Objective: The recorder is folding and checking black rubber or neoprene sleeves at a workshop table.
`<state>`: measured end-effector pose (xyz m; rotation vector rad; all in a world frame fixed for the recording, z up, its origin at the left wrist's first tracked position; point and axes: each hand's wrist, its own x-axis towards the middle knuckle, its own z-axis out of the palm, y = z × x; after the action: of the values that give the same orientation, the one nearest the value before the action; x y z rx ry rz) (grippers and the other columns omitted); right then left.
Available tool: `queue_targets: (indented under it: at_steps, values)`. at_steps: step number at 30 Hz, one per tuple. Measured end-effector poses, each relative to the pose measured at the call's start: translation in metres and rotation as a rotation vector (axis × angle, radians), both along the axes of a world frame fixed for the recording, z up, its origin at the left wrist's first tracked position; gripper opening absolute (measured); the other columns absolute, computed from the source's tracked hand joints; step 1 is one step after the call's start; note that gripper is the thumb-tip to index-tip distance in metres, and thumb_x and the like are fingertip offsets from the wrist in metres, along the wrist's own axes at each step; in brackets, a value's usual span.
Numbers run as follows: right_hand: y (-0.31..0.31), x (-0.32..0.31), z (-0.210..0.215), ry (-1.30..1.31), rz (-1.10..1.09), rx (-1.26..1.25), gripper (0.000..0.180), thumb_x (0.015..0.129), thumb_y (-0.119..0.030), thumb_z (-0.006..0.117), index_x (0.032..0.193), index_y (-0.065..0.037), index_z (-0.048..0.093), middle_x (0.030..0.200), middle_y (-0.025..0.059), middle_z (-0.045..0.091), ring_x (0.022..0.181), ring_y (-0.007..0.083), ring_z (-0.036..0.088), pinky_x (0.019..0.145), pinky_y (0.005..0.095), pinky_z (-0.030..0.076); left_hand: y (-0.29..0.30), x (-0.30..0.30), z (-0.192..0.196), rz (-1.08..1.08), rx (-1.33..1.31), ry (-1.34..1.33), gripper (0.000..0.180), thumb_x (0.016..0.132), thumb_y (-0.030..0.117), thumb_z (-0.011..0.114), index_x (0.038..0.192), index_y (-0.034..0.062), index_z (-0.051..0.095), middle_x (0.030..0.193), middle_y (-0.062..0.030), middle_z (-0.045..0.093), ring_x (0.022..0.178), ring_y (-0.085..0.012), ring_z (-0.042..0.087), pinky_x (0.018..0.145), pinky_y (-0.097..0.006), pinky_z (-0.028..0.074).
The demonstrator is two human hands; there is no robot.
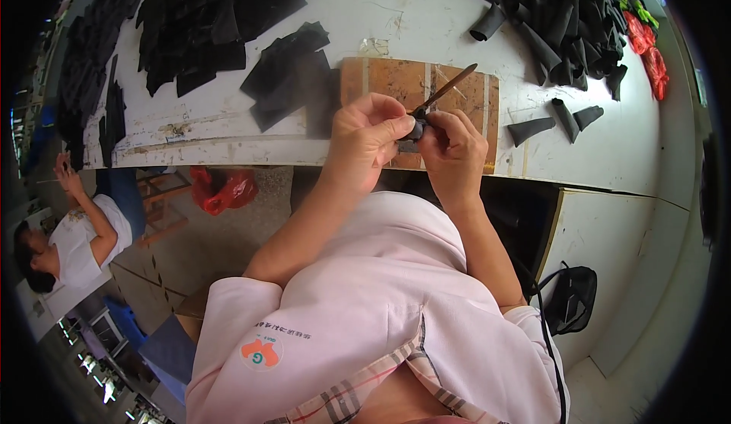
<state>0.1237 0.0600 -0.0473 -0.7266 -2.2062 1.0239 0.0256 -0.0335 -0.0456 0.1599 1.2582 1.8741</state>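
Over the near edge of the white table, my left hand (369, 138) pinches a small black fabric piece (416, 129) between thumb and fingers. My right hand (457, 146), also closed, grips the same piece from the other side. A slender dark brown stick (454, 87) with a flattened end slants up and to the right from between my hands. Its lower end is hidden by the fabric and fingers, so I cannot tell which hand steadies it. Beneath my hands lies a worn brown board (373, 78) with strips of tape.
Flat black fabric pieces (285, 74) lie in piles left of the board on the white table (373, 13). Rolled black pieces (560, 24) are heaped at the far right, several nearer (533, 129). A red plastic bag (221, 188) hangs below the table; another person (84, 234) sits left.
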Motion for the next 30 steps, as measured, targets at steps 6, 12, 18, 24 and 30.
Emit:
queue_targets:
  at_steps: [6, 12, 18, 24, 30]
  values:
    - [0.006, 0.009, 0.011, 0.34, 0.127, -1.293, 0.006, 0.079, -0.003, 0.058, 0.075, 0.001, 0.058, 0.059, -0.0034, 0.046, 0.054, 0.0048, 0.042, 0.047, 0.0192, 0.035, 0.003, 0.001, 0.019, -0.187, -0.067, 0.156, 0.021, 0.069, -0.006, 0.052, 0.09, -0.0028, 0.052, 0.076, -0.0073, 0.058, 0.052, -0.0077, 0.051, 0.045, -0.019, 0.041]
    - [-0.001, 0.006, 0.004, 0.489, 0.297, -1.744, 0.01, 0.082, -0.013, 0.057, 0.076, -0.006, 0.054, 0.066, -0.0024, 0.046, 0.057, 0.006, 0.039, 0.049, 0.0195, 0.032, 0.011, 0.015, 0.004, 0.109, -0.217, 0.57, 0.015, 0.072, -0.009, 0.047, 0.084, -0.0053, 0.054, 0.071, -0.0062, 0.058, 0.058, -0.0065, 0.053, 0.052, -0.019, 0.044]
    - [0.011, 0.014, -0.01, 0.45, 0.326, -1.518, 0.013, 0.083, -0.018, 0.058, 0.075, -0.008, 0.053, 0.073, -0.0018, 0.05, 0.063, 0.007, 0.046, 0.058, 0.0206, 0.04, 0.002, 0.007, 0.021, -0.193, 0.169, -0.2, 0.029, 0.071, -0.01, 0.048, 0.099, -0.0026, 0.048, 0.073, -0.0058, 0.056, 0.039, 0.0, 0.034, 0.034, -0.013, 0.025]
    - [0.011, 0.015, 0.01, 0.601, 0.501, -1.386, 0.012, 0.082, -0.016, 0.059, 0.08, -0.005, 0.055, 0.092, 0.0019, 0.051, 0.075, 0.0075, 0.045, 0.066, 0.0199, 0.038, -0.008, 0.008, 0.057, -0.482, 0.294, -0.168, 0.041, 0.071, -0.008, 0.053, 0.111, -0.0056, 0.045, 0.079, -0.0049, 0.055, 0.054, -0.004, 0.044, 0.047, -0.016, 0.034]
    - [0.015, 0.009, 0.043, 0.437, 0.334, -0.662, 0.01, 0.085, -0.008, 0.054, 0.08, 0.0, 0.051, 0.082, 0.0017, 0.052, 0.071, 0.0064, 0.046, 0.065, 0.0194, 0.041, 0.004, 0.024, 0.042, 0.029, -0.072, 0.696, 0.014, 0.08, -0.007, 0.052, 0.091, -0.0003, 0.057, 0.083, -0.0036, 0.058, 0.071, -0.0093, 0.056, 0.061, -0.02, 0.047]
